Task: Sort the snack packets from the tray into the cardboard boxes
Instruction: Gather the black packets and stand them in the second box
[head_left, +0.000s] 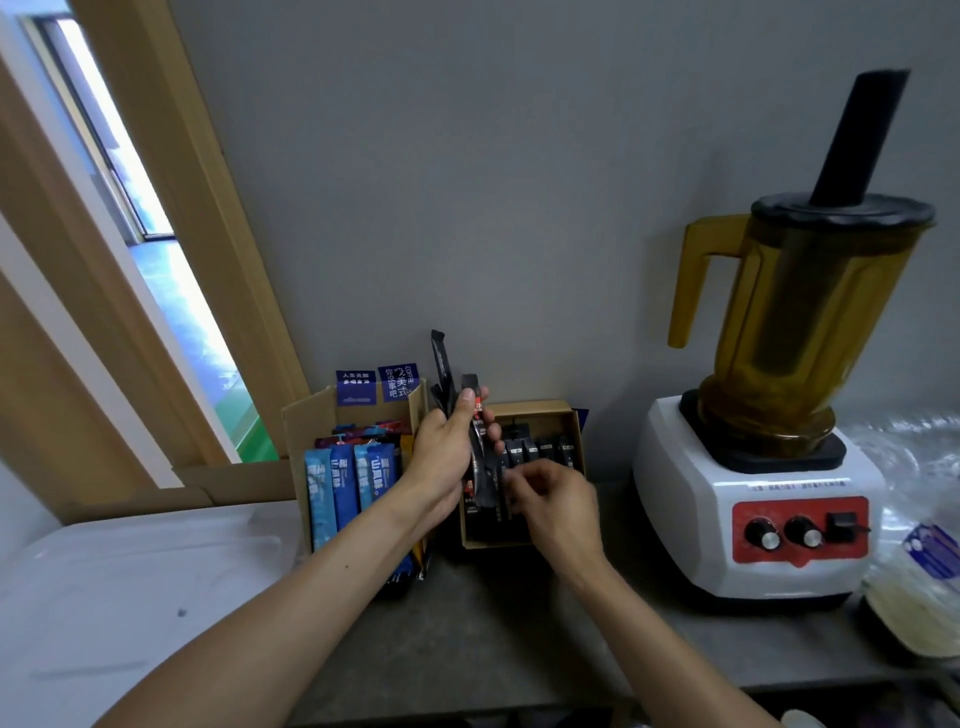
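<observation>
Bare left forearm (311, 587), bare right forearm (670, 623), bare left grip (441, 452), bare right grip (558, 501)

I am seeing a flat white plastic tray (130, 597) lying at the left of the grey counter (493, 634). Right of it a tall open cardboard box (306, 426) is standing with blue stick packets (337, 488) upright in it. A low brown cardboard box (576, 441) holding black stick packets (540, 449) is sitting just beside that. A white-based blender with an amber jug (753, 499) is standing farther right. The left hand (441, 457) is holding a bunch of black sachets (480, 467) between the boxes.
</observation>
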